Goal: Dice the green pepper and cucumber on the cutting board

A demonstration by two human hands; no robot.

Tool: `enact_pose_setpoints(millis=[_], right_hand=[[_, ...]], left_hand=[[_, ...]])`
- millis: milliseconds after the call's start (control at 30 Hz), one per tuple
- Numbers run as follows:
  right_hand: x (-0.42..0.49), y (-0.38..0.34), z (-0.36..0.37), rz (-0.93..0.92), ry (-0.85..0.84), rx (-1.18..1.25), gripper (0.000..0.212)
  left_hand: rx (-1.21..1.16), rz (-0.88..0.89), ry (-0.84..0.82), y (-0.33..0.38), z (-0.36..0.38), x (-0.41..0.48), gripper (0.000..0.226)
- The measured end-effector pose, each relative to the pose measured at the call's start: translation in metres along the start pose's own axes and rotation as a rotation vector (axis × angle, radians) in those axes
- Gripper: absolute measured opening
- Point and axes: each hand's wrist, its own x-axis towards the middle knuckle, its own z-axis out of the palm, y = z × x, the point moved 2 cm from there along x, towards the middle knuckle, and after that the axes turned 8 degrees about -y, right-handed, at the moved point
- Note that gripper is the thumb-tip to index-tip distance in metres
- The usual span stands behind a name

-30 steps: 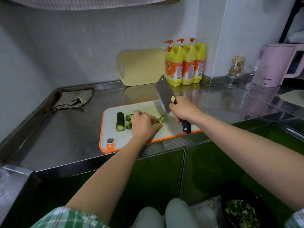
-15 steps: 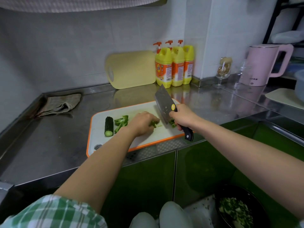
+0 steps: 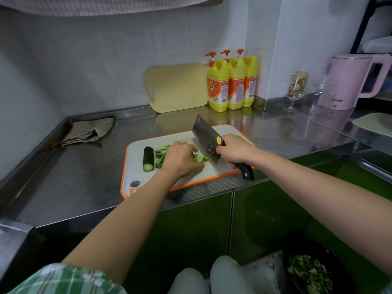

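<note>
A white cutting board (image 3: 212,174) with an orange rim lies near the steel counter's front edge. On its left part lies a dark green cucumber piece (image 3: 148,158), cut end towards me. Green pepper strips (image 3: 160,158) lie beside it. My left hand (image 3: 182,159) is curled over more pepper strips (image 3: 199,159) and holds them down. My right hand (image 3: 235,151) grips the black handle of a cleaver (image 3: 207,139). The blade's heel is down on the board at the pepper's right end and its tip is tilted up.
A folded cloth (image 3: 89,130) lies at the back left. A yellow board (image 3: 177,87), three yellow detergent bottles (image 3: 231,81), a glass (image 3: 296,88) and a pink kettle (image 3: 352,80) stand along the back. A dark bowl of chopped greens (image 3: 309,270) sits low at right.
The cleaver came down from a raised position onto the pepper, close to my left hand's fingers. My left hand stays on the strips. The camera shifted a little.
</note>
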Motion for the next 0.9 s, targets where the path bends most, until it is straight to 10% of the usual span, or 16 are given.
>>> enact_pose_setpoints(millis=[400, 900], right_hand=[[-0.004, -0.026, 0.014, 0.109, -0.103, -0.372, 0.014], [-0.011, -0.033, 0.007, 0.086, -0.087, -0.271, 0.015]], left_hand=[[-0.231, -0.032, 0.144, 0.0, 0.009, -0.015, 0.022], [-0.301, -0.072, 0.19, 0.001, 0.011, -0.019, 0.021]])
